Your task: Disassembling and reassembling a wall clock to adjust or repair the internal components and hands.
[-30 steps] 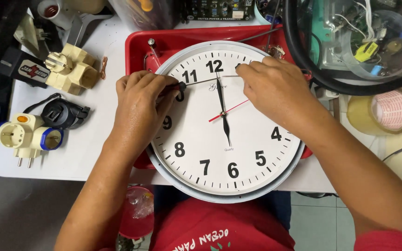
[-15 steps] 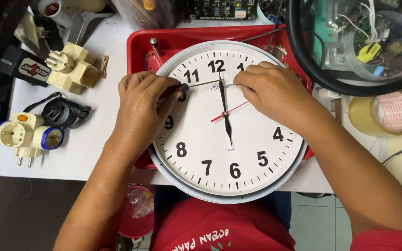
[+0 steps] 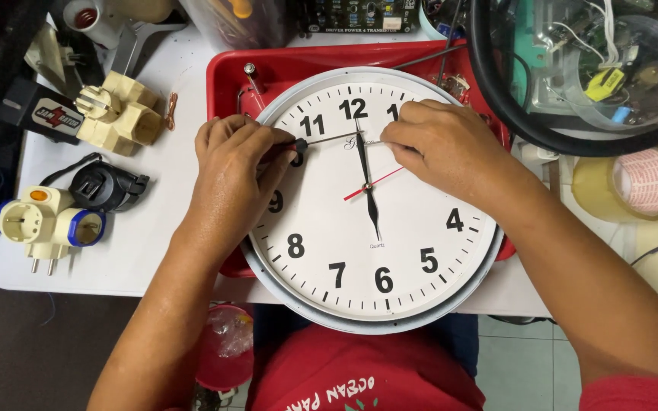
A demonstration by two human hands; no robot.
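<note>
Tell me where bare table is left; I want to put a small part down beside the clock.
Bare white table lies left of the red tray, between the cream adapters, the black plug and the left hand. A thin strip runs along the near edge under the clock. The back and right, around the tape rolls, are crowded.

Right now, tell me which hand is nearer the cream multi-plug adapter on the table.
Left. The left hand rests on the wall clock at its left rim, just right of the cream adapter. The right hand lies over the clock's upper right, farther away.
</note>
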